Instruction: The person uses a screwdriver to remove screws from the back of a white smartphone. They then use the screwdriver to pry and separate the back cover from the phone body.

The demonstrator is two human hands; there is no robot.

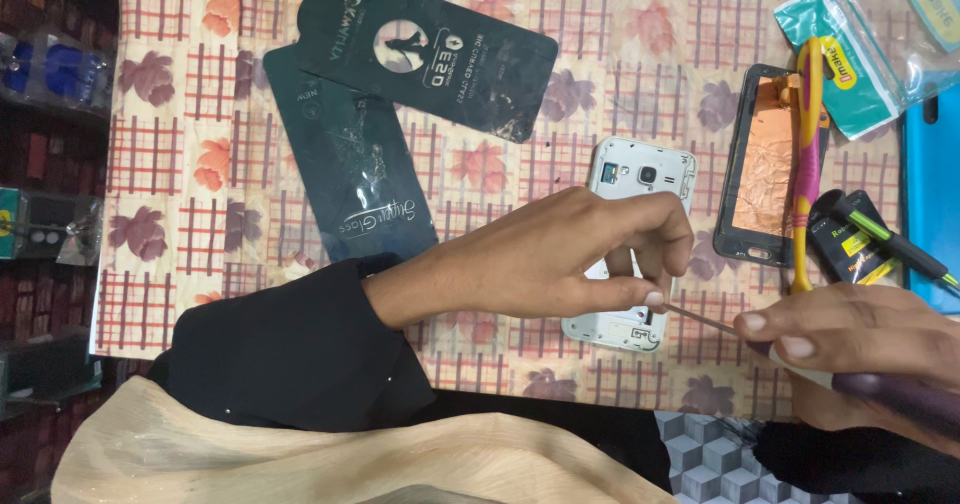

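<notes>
Tabletop (300, 164): covered by a checked cloth with a leaf print; it carries every item listed below.
Dark sleeves (350, 179): 2 flat dark packets, overlapping, well to the far side of the white phone frame from the tools; untouched.
Blue slab (935, 194): at the picture edge, well apart from the white phone frame; only part in view.
Clear bags (870, 34): beyond the black frame, away from the white phone frame.
Black frame (760, 164): a second phone shell with a copper-coloured inner face, just beside the white phone frame.
White phone frame (640, 179): an opened phone body, camera end showing, flat on the tabletop. Judged light, stiff and thin-walled, with fragile parts inside; smooth edges likely to slip. Best held by the long side rails, not the open middle.
Left hand (560, 259): lies directly over the white phone frame, covering its middle; thumb and fingers pinched narrow at its lower edge. Whether anything small sits in the pinch, I cannot tell.
Right hand (850, 349): just beside the lower corner of the white phone frame, closed round the purple-handled tool.
Purple-handled tool (900, 394): its thin metal tip (700, 317) points at the left thumb, at the edge of the white phone frame.
Yellow-pink tool (805, 164): laid across the black frame.
Green-black tool (890, 239): beyond the black frame from the white phone frame, resting on 1 small dark packet (850, 249).
</notes>
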